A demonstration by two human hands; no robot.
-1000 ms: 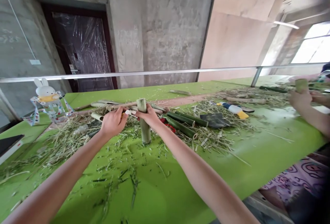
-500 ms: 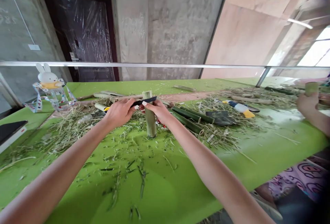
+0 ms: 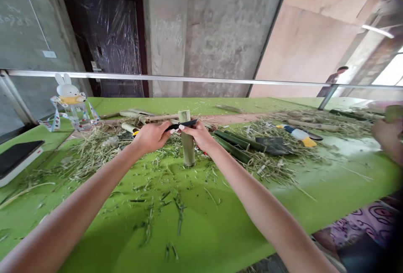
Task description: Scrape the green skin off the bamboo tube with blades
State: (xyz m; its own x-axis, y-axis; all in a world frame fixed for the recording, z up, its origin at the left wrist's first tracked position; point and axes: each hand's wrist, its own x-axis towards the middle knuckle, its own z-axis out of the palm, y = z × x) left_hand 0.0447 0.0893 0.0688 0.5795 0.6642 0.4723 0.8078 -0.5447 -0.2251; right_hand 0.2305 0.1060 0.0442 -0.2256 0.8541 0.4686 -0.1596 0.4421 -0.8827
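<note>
From my end: glossy smooth green surface (image 3: 220,227), matt woody bamboo tube (image 3: 188,151), dull black blade (image 3: 189,123), rough concrete wall (image 3: 226,34), shiny crinkled plastic film (image 3: 110,34), smooth metal rail (image 3: 204,79).

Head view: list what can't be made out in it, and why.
Black tool, head view: left end hidden by the left hand; whether the yellow bit is part of it, can't tell.
Upright bamboo, head view: partly covered by the tool and right hand.
Other person's hand, head view: blurred near the right edge.
Wall writing, head view: too faint to read.
</note>
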